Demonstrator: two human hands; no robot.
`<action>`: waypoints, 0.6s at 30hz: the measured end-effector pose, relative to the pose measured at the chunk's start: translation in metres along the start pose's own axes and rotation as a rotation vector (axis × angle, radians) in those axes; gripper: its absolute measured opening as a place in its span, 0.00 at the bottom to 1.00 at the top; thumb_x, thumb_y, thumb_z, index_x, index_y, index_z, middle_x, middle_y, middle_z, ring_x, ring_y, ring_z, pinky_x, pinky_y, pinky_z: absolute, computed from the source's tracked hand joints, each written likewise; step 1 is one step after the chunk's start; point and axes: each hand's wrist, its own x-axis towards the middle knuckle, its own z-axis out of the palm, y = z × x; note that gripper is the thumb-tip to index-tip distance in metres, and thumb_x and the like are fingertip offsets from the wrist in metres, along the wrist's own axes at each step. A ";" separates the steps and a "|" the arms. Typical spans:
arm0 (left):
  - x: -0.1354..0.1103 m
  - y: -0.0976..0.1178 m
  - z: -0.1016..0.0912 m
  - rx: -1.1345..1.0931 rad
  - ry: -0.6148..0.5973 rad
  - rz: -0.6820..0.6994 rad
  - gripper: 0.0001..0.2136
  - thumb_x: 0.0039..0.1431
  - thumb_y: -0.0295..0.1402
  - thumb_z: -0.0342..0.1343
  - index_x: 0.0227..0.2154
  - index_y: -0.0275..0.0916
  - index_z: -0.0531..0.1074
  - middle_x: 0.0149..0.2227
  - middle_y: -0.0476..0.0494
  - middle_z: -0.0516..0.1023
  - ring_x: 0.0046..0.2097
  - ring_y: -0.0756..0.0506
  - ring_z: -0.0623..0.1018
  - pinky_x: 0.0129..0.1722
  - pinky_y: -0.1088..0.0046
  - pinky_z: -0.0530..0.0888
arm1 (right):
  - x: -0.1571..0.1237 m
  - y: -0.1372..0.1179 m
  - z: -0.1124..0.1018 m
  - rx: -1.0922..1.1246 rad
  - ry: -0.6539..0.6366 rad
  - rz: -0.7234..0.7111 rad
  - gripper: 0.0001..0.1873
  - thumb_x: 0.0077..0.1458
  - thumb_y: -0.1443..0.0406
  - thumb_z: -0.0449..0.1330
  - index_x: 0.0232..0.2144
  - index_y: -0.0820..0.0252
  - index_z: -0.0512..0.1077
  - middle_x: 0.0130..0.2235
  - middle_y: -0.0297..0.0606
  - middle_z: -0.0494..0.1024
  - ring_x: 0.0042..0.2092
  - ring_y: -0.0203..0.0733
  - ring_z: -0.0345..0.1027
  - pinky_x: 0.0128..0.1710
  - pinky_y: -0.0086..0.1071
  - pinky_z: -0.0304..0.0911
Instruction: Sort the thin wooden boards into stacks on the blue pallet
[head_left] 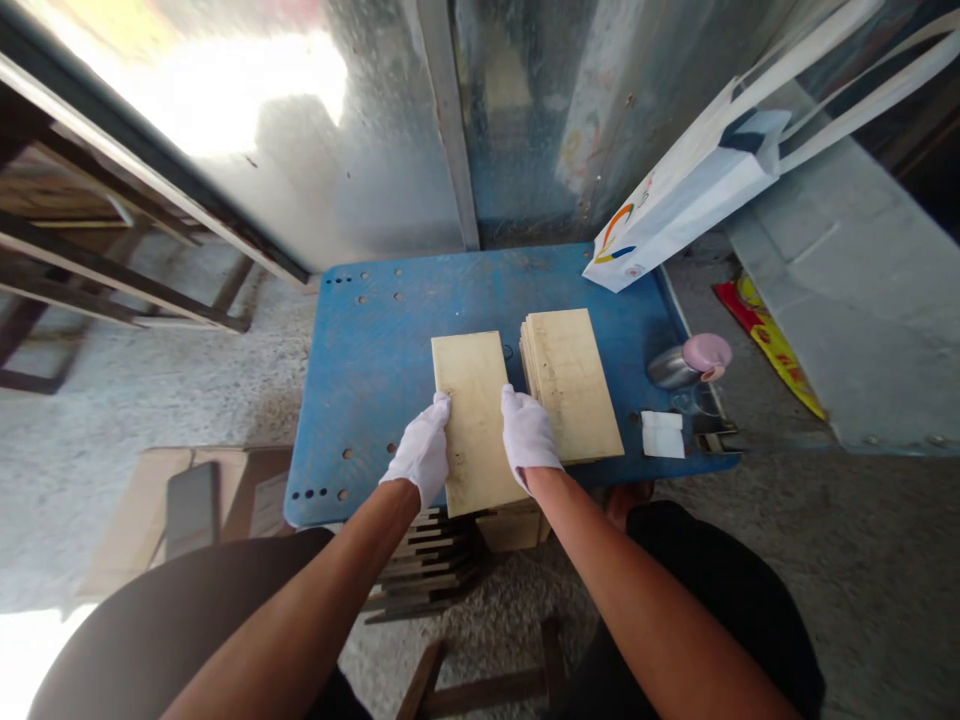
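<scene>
Between my two white-gloved hands is a pale rectangular wooden board (476,430), tilted slightly over the near edge of the blue table. My left hand (424,450) grips its left edge, thumb on top. On the opposite edge, my right hand (527,430) is closed the same way, its fingers partly hidden beneath. Just right of it lies a stack of similar boards (574,380), close to my right hand. Whether more than one board is in my hands cannot be made out.
The blue table (367,370) stands against a metal wall. On its right are a white paper bag (675,200), a steel flask with pink lid (679,365) and a folded white paper (663,435). Below the near edge are stacked wooden pieces (427,565). A phone (192,510) rests on cardboard at left.
</scene>
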 end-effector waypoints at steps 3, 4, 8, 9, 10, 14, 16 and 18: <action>0.002 0.023 -0.004 0.191 0.083 0.013 0.23 0.62 0.46 0.44 0.51 0.37 0.71 0.49 0.42 0.78 0.54 0.40 0.73 0.50 0.67 0.72 | -0.005 -0.001 -0.003 -0.010 0.036 -0.013 0.22 0.60 0.52 0.45 0.18 0.54 0.55 0.21 0.31 0.63 0.25 0.40 0.56 0.25 0.32 0.49; 0.002 0.029 -0.005 0.225 0.110 0.010 0.22 0.62 0.46 0.45 0.51 0.37 0.71 0.50 0.41 0.77 0.56 0.39 0.71 0.52 0.67 0.71 | -0.006 0.000 -0.004 -0.001 0.030 -0.005 0.22 0.60 0.51 0.45 0.18 0.54 0.55 0.20 0.30 0.62 0.24 0.39 0.55 0.25 0.31 0.49; 0.006 0.039 0.000 0.257 0.144 -0.006 0.23 0.62 0.45 0.45 0.50 0.34 0.72 0.53 0.37 0.74 0.57 0.38 0.69 0.53 0.67 0.69 | -0.013 0.000 -0.012 0.057 -0.025 -0.015 0.23 0.58 0.47 0.46 0.19 0.54 0.58 0.19 0.28 0.59 0.23 0.37 0.53 0.24 0.31 0.46; 0.008 0.038 0.002 0.269 0.147 -0.008 0.23 0.62 0.45 0.45 0.50 0.34 0.72 0.53 0.37 0.74 0.57 0.38 0.69 0.52 0.68 0.69 | -0.013 0.000 -0.014 0.068 -0.035 -0.042 0.24 0.58 0.47 0.46 0.19 0.54 0.58 0.19 0.28 0.60 0.23 0.37 0.53 0.24 0.31 0.47; 0.009 0.037 0.004 0.284 0.151 -0.011 0.23 0.62 0.45 0.44 0.50 0.34 0.72 0.53 0.37 0.74 0.57 0.38 0.70 0.51 0.68 0.69 | -0.014 -0.001 -0.017 0.082 -0.043 -0.073 0.24 0.58 0.47 0.46 0.19 0.55 0.59 0.19 0.28 0.60 0.23 0.36 0.53 0.25 0.31 0.48; 0.013 0.032 0.009 0.337 0.177 -0.001 0.24 0.62 0.46 0.44 0.49 0.34 0.72 0.53 0.35 0.74 0.53 0.38 0.73 0.50 0.68 0.70 | -0.010 -0.001 -0.027 0.165 -0.054 -0.136 0.26 0.60 0.47 0.44 0.20 0.56 0.64 0.23 0.31 0.66 0.26 0.36 0.58 0.28 0.29 0.53; 0.013 0.033 0.010 0.361 0.191 0.012 0.24 0.62 0.46 0.43 0.48 0.33 0.72 0.53 0.34 0.73 0.51 0.39 0.73 0.51 0.67 0.69 | -0.007 0.000 -0.032 0.195 -0.045 -0.132 0.27 0.59 0.45 0.44 0.24 0.57 0.67 0.24 0.32 0.67 0.28 0.36 0.61 0.30 0.29 0.56; 0.012 0.034 0.012 0.411 0.201 0.016 0.23 0.63 0.44 0.43 0.47 0.32 0.73 0.52 0.32 0.74 0.49 0.39 0.74 0.50 0.67 0.69 | -0.005 0.001 -0.037 0.227 -0.027 -0.132 0.27 0.59 0.44 0.44 0.27 0.57 0.70 0.25 0.33 0.68 0.29 0.37 0.62 0.32 0.29 0.58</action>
